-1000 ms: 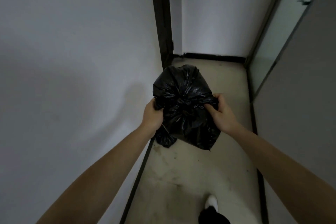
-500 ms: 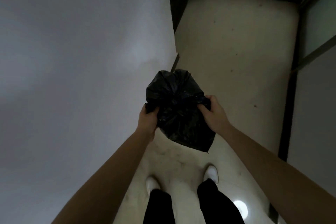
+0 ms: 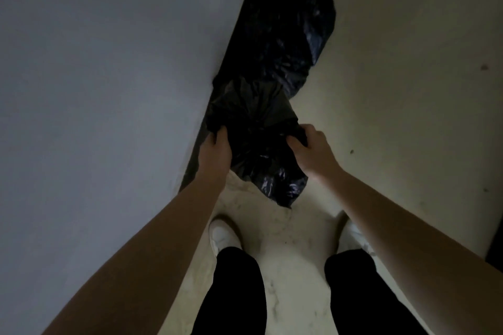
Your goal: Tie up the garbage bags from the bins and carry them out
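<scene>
I hold a black garbage bag (image 3: 255,144) in front of me, just above the floor, its gathered top between my hands. My left hand (image 3: 215,151) grips the bag's left flap close to the wall. My right hand (image 3: 313,152) grips the right flap. A second, larger black garbage bag (image 3: 294,27) lies on the floor beyond it, against the base of the wall.
A pale wall (image 3: 109,90) with a dark skirting strip (image 3: 196,155) runs along my left. The beige tiled floor (image 3: 408,90) stretches to the right. My white shoes (image 3: 223,234) and dark trouser legs stand below the held bag.
My view has tilted down and I have stepped forward along the wall. The held bag has dropped lower, and a second bag on the floor has come into sight.
</scene>
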A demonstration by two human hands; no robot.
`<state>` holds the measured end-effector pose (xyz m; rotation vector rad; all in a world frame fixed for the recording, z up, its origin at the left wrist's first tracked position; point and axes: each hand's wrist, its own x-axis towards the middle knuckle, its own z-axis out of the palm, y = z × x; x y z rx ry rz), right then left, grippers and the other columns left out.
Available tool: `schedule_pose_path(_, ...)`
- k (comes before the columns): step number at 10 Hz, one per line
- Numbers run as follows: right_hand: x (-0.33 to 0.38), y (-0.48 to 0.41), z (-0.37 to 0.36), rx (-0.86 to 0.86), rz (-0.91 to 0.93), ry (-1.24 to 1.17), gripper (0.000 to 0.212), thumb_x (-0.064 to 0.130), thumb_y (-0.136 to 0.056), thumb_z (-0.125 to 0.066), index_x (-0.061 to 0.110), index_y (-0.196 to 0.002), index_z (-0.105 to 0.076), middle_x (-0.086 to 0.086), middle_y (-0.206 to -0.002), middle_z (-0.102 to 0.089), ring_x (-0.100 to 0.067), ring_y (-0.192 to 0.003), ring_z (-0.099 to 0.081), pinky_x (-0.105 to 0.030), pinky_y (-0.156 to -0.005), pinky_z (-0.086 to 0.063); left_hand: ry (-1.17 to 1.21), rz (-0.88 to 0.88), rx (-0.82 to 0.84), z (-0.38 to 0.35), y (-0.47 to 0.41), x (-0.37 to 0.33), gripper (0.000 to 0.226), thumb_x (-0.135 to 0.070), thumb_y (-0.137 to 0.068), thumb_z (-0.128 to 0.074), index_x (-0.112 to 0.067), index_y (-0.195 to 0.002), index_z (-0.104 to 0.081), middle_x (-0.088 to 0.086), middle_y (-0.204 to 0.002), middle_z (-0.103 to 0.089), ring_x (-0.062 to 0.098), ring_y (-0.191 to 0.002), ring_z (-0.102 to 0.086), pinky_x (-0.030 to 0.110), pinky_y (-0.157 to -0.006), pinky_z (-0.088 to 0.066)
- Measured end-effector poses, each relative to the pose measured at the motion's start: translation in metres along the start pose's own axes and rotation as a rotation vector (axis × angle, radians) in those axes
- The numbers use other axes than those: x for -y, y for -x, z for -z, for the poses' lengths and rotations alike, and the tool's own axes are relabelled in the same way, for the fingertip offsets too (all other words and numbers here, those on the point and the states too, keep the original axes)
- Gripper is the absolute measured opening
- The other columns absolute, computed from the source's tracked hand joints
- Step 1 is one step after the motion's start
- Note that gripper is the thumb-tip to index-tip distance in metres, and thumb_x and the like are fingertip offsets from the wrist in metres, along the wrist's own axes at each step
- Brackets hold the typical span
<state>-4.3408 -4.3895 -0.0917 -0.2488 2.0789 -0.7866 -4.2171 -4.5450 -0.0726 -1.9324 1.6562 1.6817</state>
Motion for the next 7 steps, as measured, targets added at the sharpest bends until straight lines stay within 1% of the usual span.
schedule_pose_path(1, -0.033, -0.035, -0.036, 0.018, 0.011, 0.025, 0.037, 0.039, -0.098, -0.048, 0.020, -0.130, -0.050, -0.013, -0.116, -0.058, -0.027, -0.100, -0.059, -0.027, -0.068, -0.037, 0.007, 0.043, 0.021, -0.011, -0.047, 0.038, 0.061, -0.053, -0.095, -0.040, -0.021, -0.147, -0.046, 0.001, -0.132, -0.058, 0.027, -0.117, -0.058, 0.047, -0.106, -0.046)
schedule_pose_path(2, -0.052, -0.064, -0.059, 0.042, 0.050, 0.069, 0.041, 0.030, -0.100, -0.048, 0.018, -0.140, -0.046, -0.010, -0.129, -0.058, -0.023, -0.110, -0.055, -0.025, -0.081, -0.036, 0.040, 0.085, -0.027, -0.022, -0.086, 0.070, 0.056, -0.046, -0.096, -0.045, -0.016, -0.143, -0.049, 0.003, -0.112, -0.060, 0.026, -0.102, -0.061, 0.049, -0.095, -0.054)
schedule_pose_path(3, -0.062, -0.081, -0.075, 0.141, 0.029, 0.005, 0.053, 0.020, -0.101, -0.047, 0.025, -0.152, -0.033, -0.003, -0.145, -0.050, -0.024, -0.129, -0.049, -0.026, -0.098, -0.037, 0.136, 0.160, 0.001, -0.029, -0.105, 0.094, 0.033, -0.037, -0.101, -0.044, -0.018, -0.127, -0.050, 0.003, -0.104, -0.061, 0.023, -0.094, -0.062, 0.049, -0.093, -0.055)
schedule_pose_path(4, -0.073, -0.088, -0.089, 0.195, 0.040, 0.057, 0.059, 0.015, -0.102, -0.040, 0.027, -0.156, -0.021, -0.003, -0.151, -0.044, -0.027, -0.133, -0.046, -0.024, -0.097, -0.035, 0.248, 0.277, 0.144, -0.031, -0.112, 0.118, 0.031, -0.041, -0.105, -0.038, -0.023, -0.127, -0.050, 0.005, -0.129, -0.062, 0.025, -0.116, -0.060, 0.047, -0.102, -0.050)
schedule_pose_path(5, -0.077, -0.080, -0.090, 0.158, 0.047, 0.135, 0.062, 0.015, -0.103, -0.039, 0.019, -0.158, -0.011, -0.009, -0.157, -0.034, -0.028, -0.141, -0.036, -0.024, -0.103, -0.030, 0.176, 0.266, 0.100, -0.029, -0.109, 0.129, 0.047, -0.045, -0.105, -0.037, -0.020, -0.143, -0.045, 0.007, -0.135, -0.057, 0.027, -0.121, -0.055, 0.045, -0.100, -0.049)
schedule_pose_path(6, -0.073, -0.067, -0.076, 0.120, 0.076, 0.178, 0.060, 0.022, -0.104, -0.040, 0.017, -0.157, -0.013, -0.015, -0.155, -0.035, -0.030, -0.140, -0.036, -0.027, -0.104, -0.029, -0.127, -0.042, 0.008, -0.023, -0.094, 0.124, 0.058, -0.044, -0.106, -0.032, -0.023, -0.158, -0.019, 0.005, -0.160, -0.033, 0.024, -0.143, -0.036, 0.039, -0.118, -0.029)
schedule_pose_path(7, -0.055, -0.042, -0.049, 0.058, 0.142, 0.280, 0.050, 0.030, -0.105, -0.038, 0.020, -0.153, -0.028, -0.016, -0.145, -0.043, -0.032, -0.127, -0.049, -0.037, -0.102, -0.039, -0.380, -0.330, -0.077, -0.001, -0.066, 0.097, 0.049, -0.038, -0.108, -0.027, -0.020, -0.154, -0.031, 0.007, -0.152, -0.043, 0.024, -0.139, -0.039, 0.031, -0.113, -0.028)
